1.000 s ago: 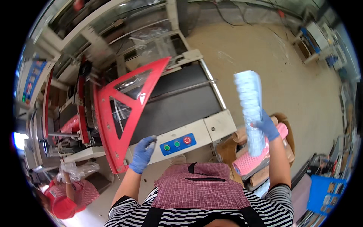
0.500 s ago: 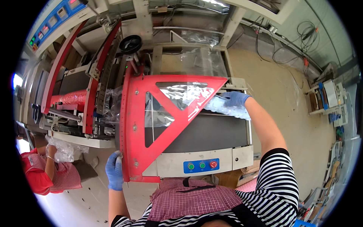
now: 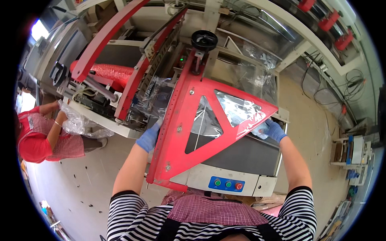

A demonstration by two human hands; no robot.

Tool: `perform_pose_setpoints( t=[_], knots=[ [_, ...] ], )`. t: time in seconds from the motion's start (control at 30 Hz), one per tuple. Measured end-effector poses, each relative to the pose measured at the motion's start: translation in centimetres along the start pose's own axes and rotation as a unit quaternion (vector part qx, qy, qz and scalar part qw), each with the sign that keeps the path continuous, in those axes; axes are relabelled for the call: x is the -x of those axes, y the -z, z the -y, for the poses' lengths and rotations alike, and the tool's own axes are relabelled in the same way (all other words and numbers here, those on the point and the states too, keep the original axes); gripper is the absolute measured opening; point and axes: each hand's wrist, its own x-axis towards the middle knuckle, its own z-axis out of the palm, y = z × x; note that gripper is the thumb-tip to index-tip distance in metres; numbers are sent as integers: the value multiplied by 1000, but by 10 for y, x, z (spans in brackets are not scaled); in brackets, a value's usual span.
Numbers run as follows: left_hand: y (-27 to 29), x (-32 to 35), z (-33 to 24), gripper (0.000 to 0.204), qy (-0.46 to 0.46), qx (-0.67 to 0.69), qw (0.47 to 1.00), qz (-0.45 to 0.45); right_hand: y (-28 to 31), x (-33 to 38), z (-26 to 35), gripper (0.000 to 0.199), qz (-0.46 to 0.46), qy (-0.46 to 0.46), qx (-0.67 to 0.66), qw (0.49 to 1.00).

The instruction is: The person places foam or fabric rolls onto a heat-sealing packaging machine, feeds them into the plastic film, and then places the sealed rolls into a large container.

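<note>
A red triangular plate [image 3: 173,158] with cut-out windows lies over a packaging machine with a dark belt [image 3: 229,154]. Clear film [image 3: 235,108] shows shiny through its windows. My right hand [image 3: 276,131], in a blue glove, grips a light-blue soft item [image 3: 260,129] at the plate's right tip. Much of that item is hidden under the plate and film. My left hand [image 3: 148,137], also gloved in blue, reaches along the plate's left edge, close to loose clear film [image 3: 161,94]. Its fingertips are partly hidden there, so their grip does not show.
A blue button panel [image 3: 226,184] is on the machine's front. A black handwheel [image 3: 204,40] stands behind the plate. To the left are red machine arms [image 3: 138,76] and a red roll [image 3: 106,74]. A co-worker [image 3: 42,132] at far left handles clear plastic [image 3: 78,120].
My left hand has moved up and forward along the plate's left edge. My right hand has moved nearer the plate's tip, and less of the light-blue item shows. The view has turned left.
</note>
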Motion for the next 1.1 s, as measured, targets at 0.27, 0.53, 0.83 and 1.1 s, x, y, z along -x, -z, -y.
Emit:
perform_pose_setpoints(
  t=[0.27, 0.53, 0.83, 1.1],
  knots=[
    [0, -21, -8, 46, 11, 94, 996, 1, -54, 54, -20, 74, -135, -9, -187, 973],
    [29, -68, 9, 34, -13, 101, 994, -34, -127, 195, -114, 69, -173, -115, -282, 937],
    [21, -47, 4, 30, -15, 115, 992, -53, -184, 336, -141, 53, -174, -292, -386, 857],
    [68, -86, 20, 19, -92, 105, 979, -149, -238, 425, -159, 51, -146, -370, -447, 801]
  ],
)
